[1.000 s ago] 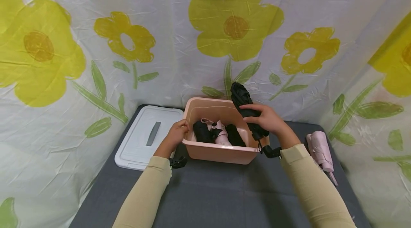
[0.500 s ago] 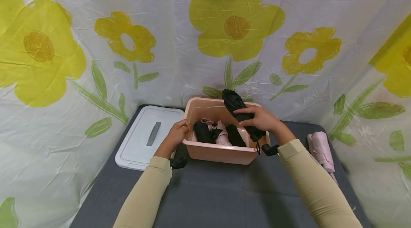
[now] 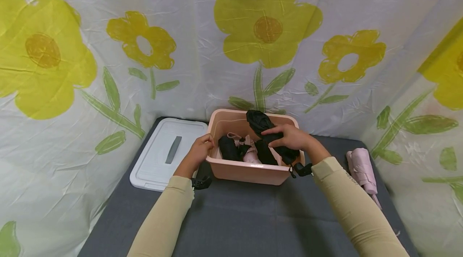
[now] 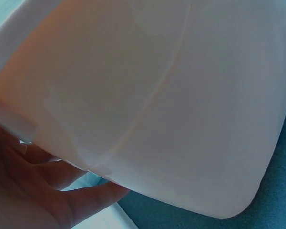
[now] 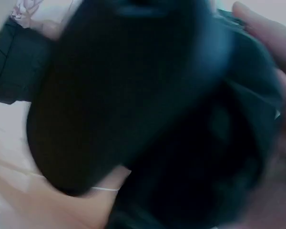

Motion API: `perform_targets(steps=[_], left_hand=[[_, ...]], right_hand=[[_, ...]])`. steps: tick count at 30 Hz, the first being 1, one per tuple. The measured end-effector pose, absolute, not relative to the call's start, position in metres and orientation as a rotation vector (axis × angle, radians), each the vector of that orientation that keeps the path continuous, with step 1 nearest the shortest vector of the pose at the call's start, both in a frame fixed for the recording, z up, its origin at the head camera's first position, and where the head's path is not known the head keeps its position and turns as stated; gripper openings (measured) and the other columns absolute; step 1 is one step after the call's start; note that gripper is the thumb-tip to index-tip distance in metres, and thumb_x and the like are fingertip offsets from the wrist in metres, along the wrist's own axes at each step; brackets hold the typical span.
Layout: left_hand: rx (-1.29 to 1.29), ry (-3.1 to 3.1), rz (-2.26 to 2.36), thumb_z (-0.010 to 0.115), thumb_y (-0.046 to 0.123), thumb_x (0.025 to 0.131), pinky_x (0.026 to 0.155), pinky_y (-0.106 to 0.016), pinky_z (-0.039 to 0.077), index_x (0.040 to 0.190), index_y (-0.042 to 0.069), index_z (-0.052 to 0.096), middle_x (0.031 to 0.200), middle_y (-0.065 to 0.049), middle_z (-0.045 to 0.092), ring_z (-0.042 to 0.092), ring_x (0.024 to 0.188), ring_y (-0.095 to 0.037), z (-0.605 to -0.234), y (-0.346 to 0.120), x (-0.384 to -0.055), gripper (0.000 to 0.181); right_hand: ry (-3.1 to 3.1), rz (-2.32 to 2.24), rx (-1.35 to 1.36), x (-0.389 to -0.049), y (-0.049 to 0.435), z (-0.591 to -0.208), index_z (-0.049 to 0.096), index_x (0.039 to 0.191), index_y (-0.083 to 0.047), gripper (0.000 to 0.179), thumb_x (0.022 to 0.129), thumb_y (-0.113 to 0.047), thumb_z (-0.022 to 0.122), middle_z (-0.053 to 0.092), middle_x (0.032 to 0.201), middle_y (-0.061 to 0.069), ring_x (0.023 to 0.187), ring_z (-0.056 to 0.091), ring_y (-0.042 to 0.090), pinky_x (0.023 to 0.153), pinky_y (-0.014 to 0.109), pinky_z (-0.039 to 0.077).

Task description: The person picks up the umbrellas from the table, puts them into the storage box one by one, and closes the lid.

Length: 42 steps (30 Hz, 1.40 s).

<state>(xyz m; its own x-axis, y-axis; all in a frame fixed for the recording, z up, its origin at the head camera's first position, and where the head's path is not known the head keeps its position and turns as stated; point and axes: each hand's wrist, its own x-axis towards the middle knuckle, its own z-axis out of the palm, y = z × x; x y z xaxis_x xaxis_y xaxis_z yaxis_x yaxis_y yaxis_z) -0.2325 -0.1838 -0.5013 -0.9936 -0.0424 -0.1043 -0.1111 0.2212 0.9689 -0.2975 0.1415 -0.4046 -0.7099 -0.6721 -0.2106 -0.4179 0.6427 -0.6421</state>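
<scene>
My right hand (image 3: 292, 138) grips a black folded umbrella (image 3: 257, 120), slanting across the right end of a pink plastic bin (image 3: 246, 173). In the right wrist view the blurred end of this umbrella (image 5: 109, 105) fills most of the picture. At the bin's left end, my left hand (image 3: 198, 151) holds the rim. The left wrist view shows its fingers (image 4: 95, 202) against the bin's wall (image 4: 190, 133). Inside the bin lie a black folded umbrella (image 3: 228, 149), a pink one (image 3: 250, 156) and another black one (image 3: 265, 153), side by side.
To the left of the bin, a white lid (image 3: 152, 160) with a grey handle lies flat. A pink folded umbrella (image 3: 363, 170) rests near the right edge of the dark grey table (image 3: 238, 221). A flowered curtain (image 3: 191, 48) hangs close behind the bin.
My right hand has lowered the black umbrella and shifted it left, from above the bin's right rim to inside its right end. The left hand has stayed at the rim.
</scene>
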Motion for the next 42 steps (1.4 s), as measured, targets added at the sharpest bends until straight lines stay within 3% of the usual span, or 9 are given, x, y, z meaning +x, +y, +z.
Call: perform_targets(steps=[4,9,22,27,30,33,37,39,42], left_hand=[[-0.140,2.420,1.920,0.040,0.006,0.093,0.069,-0.032,0.043,0.084,0.002,0.055,0.088,-0.012,0.048,0.050,0.094,-0.030,-0.500,-0.182,-0.233,0.017],[-0.140,2.428,1.914,0.040,0.006,0.093,0.068,-0.032,0.042,0.084,0.001,0.054,0.084,-0.010,0.047,0.049,0.089,-0.028,-0.499,-0.181,-0.233,0.017],[-0.158,2.417,1.897,0.039,0.006,0.094,0.081,-0.044,0.046,0.096,-0.008,0.052,0.092,-0.012,0.049,0.050,0.102,-0.030,-0.499,-0.180,-0.232,0.020],[-0.168,2.429,1.885,0.039,0.006,0.093,0.079,-0.038,0.045,0.093,-0.006,0.053,0.093,-0.012,0.050,0.051,0.104,-0.030,-0.498,-0.180,-0.231,0.018],[-0.170,2.424,1.857,0.039,0.007,0.093,0.081,-0.038,0.044,0.097,-0.005,0.054,0.102,-0.016,0.053,0.049,0.109,-0.031,-0.498,-0.181,-0.232,0.020],[-0.163,2.404,1.819,0.038,0.007,0.093,0.091,-0.044,0.043,0.115,0.003,0.056,0.131,-0.016,0.050,0.043,0.125,-0.031,-0.498,-0.183,-0.233,0.029],[-0.164,2.324,1.840,0.038,0.004,0.090,0.104,-0.054,0.037,0.149,0.028,0.031,0.160,-0.011,0.019,0.028,0.140,-0.034,-0.497,-0.186,-0.235,0.064],[-0.167,2.283,1.872,0.038,0.003,0.089,0.107,-0.055,0.035,0.155,0.034,0.013,0.163,-0.010,0.010,0.026,0.141,-0.035,-0.496,-0.186,-0.235,0.077],[-0.174,2.278,1.876,0.039,0.004,0.089,0.109,-0.054,0.033,0.156,0.035,0.001,0.164,-0.007,0.008,0.028,0.141,-0.035,-0.495,-0.185,-0.235,0.083]], right_hand=[[2.426,-0.847,-0.766,-0.297,0.146,-0.403,0.050,0.142,-0.009,0.051,0.093,-0.020,0.062,0.039,0.150,0.022,0.129,0.049,0.039,0.096,0.050,0.047],[2.427,-0.884,-0.680,-0.295,0.153,-0.400,0.047,0.144,-0.009,0.053,0.096,-0.026,0.059,0.053,0.140,0.021,0.111,0.064,0.031,0.088,0.044,0.053],[2.490,-0.756,-0.726,-0.285,0.160,-0.403,0.054,0.139,-0.013,0.047,0.095,-0.032,0.058,0.054,0.140,0.017,0.103,0.066,0.024,0.085,0.045,0.051],[2.496,-0.769,-0.714,-0.281,0.163,-0.404,0.054,0.138,-0.014,0.046,0.096,-0.031,0.057,0.056,0.137,0.016,0.104,0.065,0.026,0.085,0.046,0.050],[2.494,-0.801,-0.711,-0.278,0.165,-0.404,0.054,0.139,-0.014,0.047,0.095,-0.032,0.058,0.057,0.137,0.014,0.108,0.064,0.028,0.089,0.048,0.049],[2.501,-0.846,-0.716,-0.275,0.169,-0.404,0.054,0.139,-0.013,0.047,0.096,-0.032,0.058,0.057,0.137,0.015,0.116,0.061,0.031,0.095,0.051,0.047],[2.541,-0.914,-0.704,-0.270,0.176,-0.404,0.054,0.139,-0.012,0.046,0.097,-0.030,0.056,0.056,0.139,0.015,0.120,0.058,0.034,0.097,0.053,0.047],[2.575,-0.956,-0.687,-0.268,0.180,-0.405,0.054,0.138,-0.012,0.045,0.097,-0.029,0.056,0.056,0.139,0.014,0.120,0.058,0.034,0.096,0.053,0.047],[2.630,-1.016,-0.652,-0.266,0.187,-0.406,0.056,0.137,-0.011,0.043,0.097,-0.028,0.056,0.057,0.137,0.014,0.120,0.058,0.034,0.095,0.052,0.048]])
